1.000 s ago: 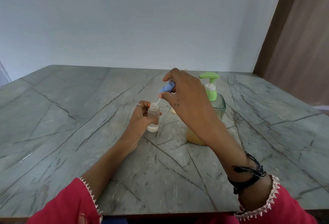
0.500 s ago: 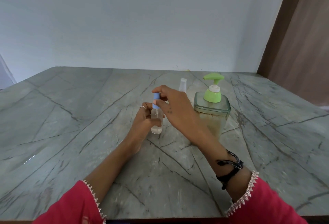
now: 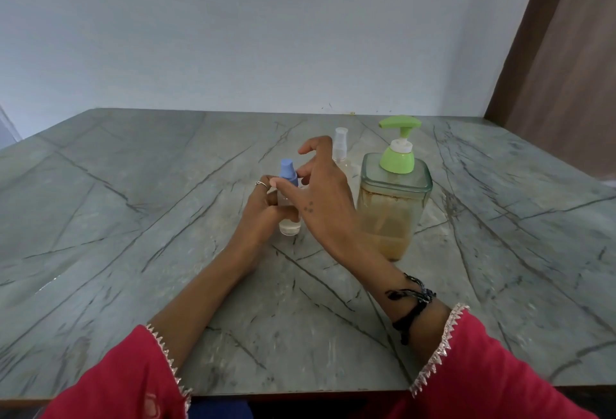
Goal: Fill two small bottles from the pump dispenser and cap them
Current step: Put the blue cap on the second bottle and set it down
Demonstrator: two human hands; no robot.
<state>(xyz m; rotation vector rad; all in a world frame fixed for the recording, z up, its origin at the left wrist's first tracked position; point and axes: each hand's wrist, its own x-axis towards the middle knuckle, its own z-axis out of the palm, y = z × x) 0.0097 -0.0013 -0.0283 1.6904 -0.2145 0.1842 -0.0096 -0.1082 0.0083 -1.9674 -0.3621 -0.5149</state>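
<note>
Two small clear bottles and one pump dispenser stand on the grey veined stone table (image 3: pixel 133 218). Leftmost, my left hand (image 3: pixel 263 215) wraps its fingers around the small clear plastic bottle with the blue cap (image 3: pixel 289 198), holding it upright with its base on the tabletop, near the table's middle. A little pale liquid shows at the bottle's bottom; the blue cap sits on its neck. My right hand (image 3: pixel 320 198) reaches across from the right: thumb and a fingertip touch the lower part of the blue cap, and the remaining fingers are spread and raised, gripping nothing. Behind my right hand stands the second small clear bottle with a white translucent cap (image 3: pixel 340 148), upright, partly hidden. Just beside it, to the right, stands the square clear dispenser with a green pump head (image 3: pixel 395 192), roughly half full of amber liquid. Bare tabletop extends left of my hands to the left edge, and right of the dispenser to the right edge.
</note>
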